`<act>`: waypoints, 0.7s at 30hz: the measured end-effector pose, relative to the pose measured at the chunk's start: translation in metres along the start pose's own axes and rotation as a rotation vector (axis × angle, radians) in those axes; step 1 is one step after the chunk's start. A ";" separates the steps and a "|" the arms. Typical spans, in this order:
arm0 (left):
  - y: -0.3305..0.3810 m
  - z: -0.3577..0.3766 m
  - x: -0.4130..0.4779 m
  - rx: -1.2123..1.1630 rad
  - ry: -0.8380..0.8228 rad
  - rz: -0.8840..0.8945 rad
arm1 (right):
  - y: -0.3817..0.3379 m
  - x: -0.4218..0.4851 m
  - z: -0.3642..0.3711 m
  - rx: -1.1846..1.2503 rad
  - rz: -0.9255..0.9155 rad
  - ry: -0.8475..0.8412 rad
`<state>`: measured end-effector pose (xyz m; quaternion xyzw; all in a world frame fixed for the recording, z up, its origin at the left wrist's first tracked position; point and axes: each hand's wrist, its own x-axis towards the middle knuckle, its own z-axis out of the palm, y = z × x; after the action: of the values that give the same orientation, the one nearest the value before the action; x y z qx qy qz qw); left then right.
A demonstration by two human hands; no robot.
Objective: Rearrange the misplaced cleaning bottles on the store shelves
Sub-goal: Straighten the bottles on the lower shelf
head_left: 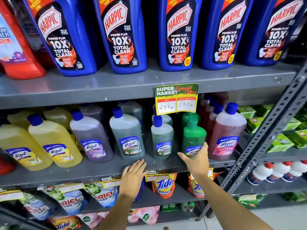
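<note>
On the middle grey shelf point(93, 171) stand Lizol bottles with blue caps: yellow ones point(54, 143) at the left, a purple one point(91, 138), and grey-green ones point(127, 136) in the middle. My right hand point(196, 159) grips the base of a solid green Lizol bottle point(193, 135), which stands between a small grey-green bottle point(162, 140) and a pink bottle point(227, 131). Another green bottle stands behind it. My left hand point(135, 175) lies flat on the shelf's front edge, fingers together, holding nothing.
Blue Harpic bottles point(177, 34) line the upper shelf, with a red bottle point(18, 52) at the far left. A yellow price tag point(177, 100) hangs over the green bottles. Detergent pouches point(164, 185) fill the shelf below. A perforated upright point(272, 123) borders the right.
</note>
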<state>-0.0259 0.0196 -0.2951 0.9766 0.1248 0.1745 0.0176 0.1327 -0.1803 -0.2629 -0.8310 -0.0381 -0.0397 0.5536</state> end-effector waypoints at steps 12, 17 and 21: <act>-0.002 0.006 -0.003 -0.050 0.025 -0.014 | -0.001 0.010 -0.001 0.004 0.029 -0.067; -0.002 0.008 -0.002 -0.040 0.019 -0.015 | 0.001 0.010 -0.001 0.029 0.012 -0.083; 0.001 -0.004 0.000 -0.038 0.023 0.000 | 0.000 -0.010 -0.011 0.051 -0.051 0.030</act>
<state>-0.0268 0.0183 -0.2916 0.9740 0.1216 0.1882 0.0346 0.1227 -0.1909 -0.2597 -0.8147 -0.0521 -0.0654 0.5738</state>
